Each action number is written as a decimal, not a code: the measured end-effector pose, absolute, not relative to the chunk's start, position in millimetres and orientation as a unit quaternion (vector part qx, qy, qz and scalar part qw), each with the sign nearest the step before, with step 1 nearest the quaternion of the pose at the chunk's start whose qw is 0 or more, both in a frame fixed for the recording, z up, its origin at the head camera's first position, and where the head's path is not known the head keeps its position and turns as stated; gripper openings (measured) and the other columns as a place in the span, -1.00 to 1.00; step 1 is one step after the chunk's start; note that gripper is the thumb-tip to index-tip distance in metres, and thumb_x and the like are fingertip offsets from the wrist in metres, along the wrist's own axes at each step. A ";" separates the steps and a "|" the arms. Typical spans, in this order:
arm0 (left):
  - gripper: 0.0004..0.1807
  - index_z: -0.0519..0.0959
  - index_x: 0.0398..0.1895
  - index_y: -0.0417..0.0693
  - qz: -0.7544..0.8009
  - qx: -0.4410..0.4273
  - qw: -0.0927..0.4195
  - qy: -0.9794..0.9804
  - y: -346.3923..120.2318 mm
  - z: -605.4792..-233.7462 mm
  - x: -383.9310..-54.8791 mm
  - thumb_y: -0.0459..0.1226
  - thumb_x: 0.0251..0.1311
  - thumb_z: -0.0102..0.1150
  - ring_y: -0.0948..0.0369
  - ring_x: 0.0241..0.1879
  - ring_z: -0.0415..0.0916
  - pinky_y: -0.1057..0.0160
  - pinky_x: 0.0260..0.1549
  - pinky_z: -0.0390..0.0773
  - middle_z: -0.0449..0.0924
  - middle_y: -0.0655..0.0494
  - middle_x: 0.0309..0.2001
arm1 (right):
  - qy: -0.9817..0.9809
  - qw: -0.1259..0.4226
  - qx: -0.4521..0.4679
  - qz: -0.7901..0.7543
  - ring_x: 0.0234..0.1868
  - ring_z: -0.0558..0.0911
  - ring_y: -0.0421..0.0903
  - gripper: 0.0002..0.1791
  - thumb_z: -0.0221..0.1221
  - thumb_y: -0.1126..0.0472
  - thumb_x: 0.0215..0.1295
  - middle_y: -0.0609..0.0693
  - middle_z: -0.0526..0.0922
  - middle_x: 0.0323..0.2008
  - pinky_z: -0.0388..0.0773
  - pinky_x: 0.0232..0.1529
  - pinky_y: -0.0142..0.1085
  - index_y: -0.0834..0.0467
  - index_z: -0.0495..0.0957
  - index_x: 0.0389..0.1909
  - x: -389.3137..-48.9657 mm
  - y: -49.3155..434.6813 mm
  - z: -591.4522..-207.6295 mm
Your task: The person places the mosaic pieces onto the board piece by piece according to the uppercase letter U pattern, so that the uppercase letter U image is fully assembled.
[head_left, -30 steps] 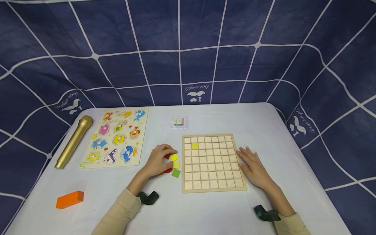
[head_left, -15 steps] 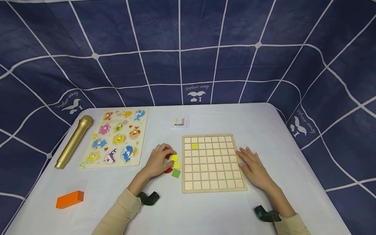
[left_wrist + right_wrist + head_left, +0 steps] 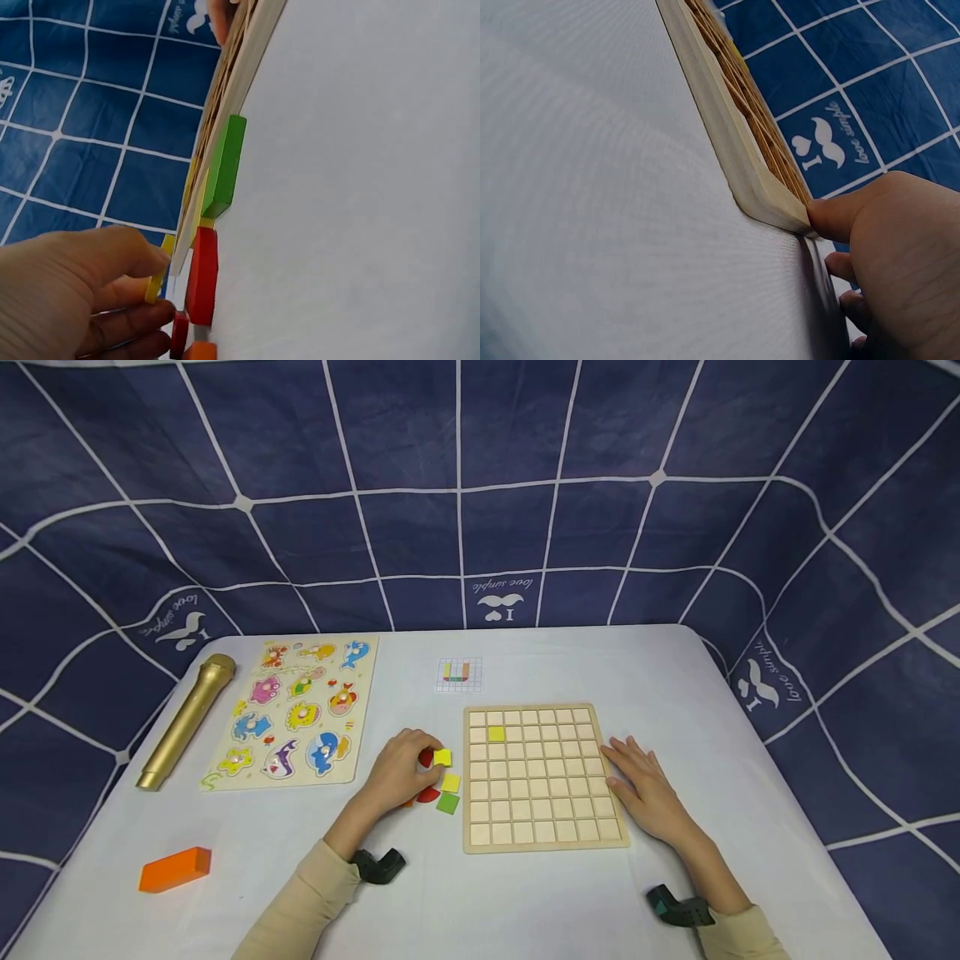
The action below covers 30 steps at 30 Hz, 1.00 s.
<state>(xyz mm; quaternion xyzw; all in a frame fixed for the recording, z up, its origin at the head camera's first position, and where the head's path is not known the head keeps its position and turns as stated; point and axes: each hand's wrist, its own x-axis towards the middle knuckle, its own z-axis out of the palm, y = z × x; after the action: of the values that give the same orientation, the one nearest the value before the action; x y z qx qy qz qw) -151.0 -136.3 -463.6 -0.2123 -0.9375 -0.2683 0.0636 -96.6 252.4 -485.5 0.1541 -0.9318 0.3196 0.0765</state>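
Observation:
My left hand pinches a yellow square tile between thumb and fingers, lifted just off the table in the left wrist view. Under and beside that hand lie red pieces, an orange piece, a second yellow tile and a green tile. To their right is a wooden grid board; one yellow tile sits in its second row, second column. My right hand rests on the table with fingers extended, its thumb touching the board's right edge.
Behind the board lies a small pattern card with a U shape. An animal puzzle board, a gold microphone and an orange block are on the left. A blue checked cloth hangs behind the table.
A yellow tile that lay by my left fingertips is now pinched and raised slightly. My right hand and the board stay in place.

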 end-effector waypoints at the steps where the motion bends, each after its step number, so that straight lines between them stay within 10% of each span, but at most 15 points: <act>1: -0.76 0.61 -0.31 -0.08 -0.266 -0.210 0.065 -0.938 -135.0 -461.6 -151.1 -0.23 -0.12 0.32 0.23 -0.35 0.30 0.24 -0.34 0.34 0.50 0.18 -0.39 | -0.932 0.077 0.153 0.319 0.35 0.01 0.26 -0.47 0.11 0.21 0.27 0.27 0.22 0.29 -0.27 0.25 0.17 0.21 0.32 0.26 -96.7 252.4 -485.9; 30: -0.75 0.66 -0.33 -0.11 -0.264 -0.280 0.041 -0.922 -59.1 -455.7 -172.8 -0.19 -0.10 0.37 0.26 -0.33 0.34 0.30 -0.30 0.37 0.52 0.18 -0.40 | -0.933 0.077 0.155 0.314 0.36 0.01 0.24 -0.47 0.12 0.20 0.26 0.26 0.22 0.29 -0.24 0.25 0.18 0.22 0.33 0.25 -96.2 251.9 -486.1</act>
<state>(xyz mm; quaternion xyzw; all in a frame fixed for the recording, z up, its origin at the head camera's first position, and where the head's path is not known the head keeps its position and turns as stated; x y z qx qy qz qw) -172.8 -59.1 -455.7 -0.2803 -0.9221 -0.2636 0.0411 -96.2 251.9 -486.1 0.1553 -0.9334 0.3142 0.0774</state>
